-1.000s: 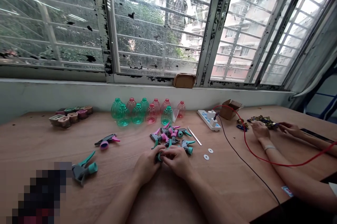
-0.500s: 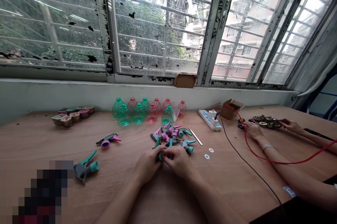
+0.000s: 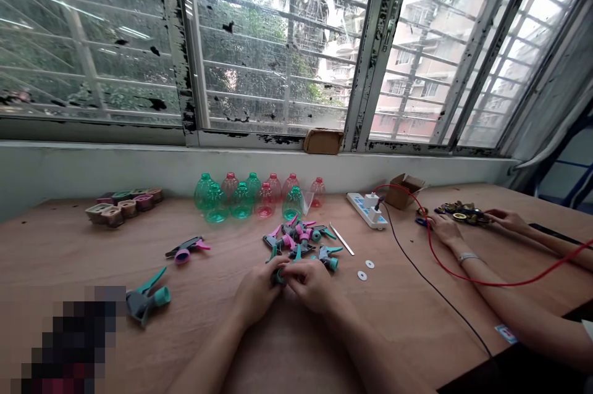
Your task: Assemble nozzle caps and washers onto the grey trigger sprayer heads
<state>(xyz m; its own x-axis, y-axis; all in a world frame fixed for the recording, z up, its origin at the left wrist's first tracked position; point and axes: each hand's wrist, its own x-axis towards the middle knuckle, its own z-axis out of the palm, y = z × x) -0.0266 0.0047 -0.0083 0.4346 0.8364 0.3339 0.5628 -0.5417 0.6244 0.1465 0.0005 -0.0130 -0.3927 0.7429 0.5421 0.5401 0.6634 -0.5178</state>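
Note:
My left hand (image 3: 257, 295) is closed round a spray trigger head (image 3: 278, 276), of which only a teal collar and some dark grey show. Against that collar my right hand (image 3: 307, 285) has its fingertips pinched; anything small between them is hidden. Just beyond my hands lies a pile of spray trigger heads (image 3: 303, 236) in grey, pink and teal. Two white washers (image 3: 362, 275) and a thin white stick (image 3: 341, 239) lie to the right. On the left are a grey-and-teal trigger head (image 3: 146, 302) and a grey-and-pink one (image 3: 185, 251).
Several green and pink bottles (image 3: 241, 202) stand by the wall. Small containers (image 3: 123, 205) sit back left. A power strip (image 3: 368, 212), a cardboard box (image 3: 404, 190) and a red cable (image 3: 486, 283) are to the right. Another person's hands (image 3: 447, 230) handle dark and brass-coloured parts (image 3: 461, 212).
The view has shifted slightly, so everything sits a little further left. My hands keep nearly the same grip on the trigger head.

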